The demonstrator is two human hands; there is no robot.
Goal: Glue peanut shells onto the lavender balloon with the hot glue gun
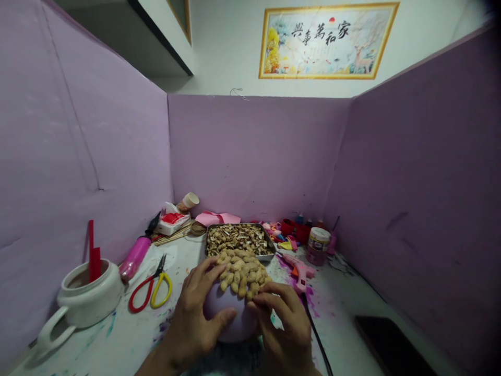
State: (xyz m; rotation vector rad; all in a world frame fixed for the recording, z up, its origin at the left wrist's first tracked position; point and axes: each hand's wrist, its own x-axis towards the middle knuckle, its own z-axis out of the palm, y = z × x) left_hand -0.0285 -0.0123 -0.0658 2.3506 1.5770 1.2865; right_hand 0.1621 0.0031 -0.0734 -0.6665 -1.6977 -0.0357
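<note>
A pale purple balloon sits low in front of me, its upper side covered with whole peanuts set close together. My left hand wraps round the balloon's left side, thumb across its front and fingertips by the peanuts. At the lower right edge of the peanut layer, my right hand has its thumb and fingers closed on a peanut against the balloon. The right fingertips partly hide that peanut. Behind the balloon, a metal tray holds broken peanut shells.
Left are a white mug with a red stick, scissors and a pink balloon pump. Right are a pink glue gun with a black cord, a lidded jar and a dark phone. Purple panels enclose the table.
</note>
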